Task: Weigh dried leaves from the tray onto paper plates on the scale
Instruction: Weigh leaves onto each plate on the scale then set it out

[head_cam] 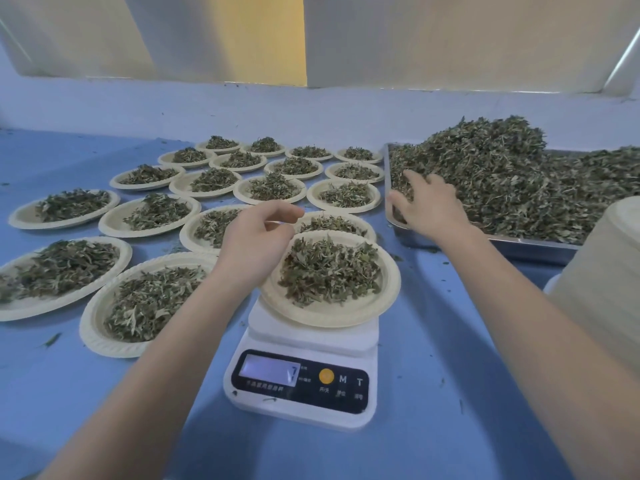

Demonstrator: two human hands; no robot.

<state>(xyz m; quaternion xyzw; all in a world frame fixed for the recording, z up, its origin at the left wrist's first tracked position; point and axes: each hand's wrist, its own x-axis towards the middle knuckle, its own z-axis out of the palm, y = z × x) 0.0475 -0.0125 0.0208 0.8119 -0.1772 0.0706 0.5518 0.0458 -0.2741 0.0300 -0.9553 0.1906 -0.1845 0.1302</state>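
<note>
Scale (304,362): sitting on the blue table (433,393), carrying a paper plate (332,313) of dried leaves (329,271). Left hand (256,237): hovering beside that plate, fingers loosely curled, holding nothing. Right hand (429,206): reaching into the heaped tray (530,245), fingers spread on the leaves. Filled plates (152,216): lying leftward.
</note>
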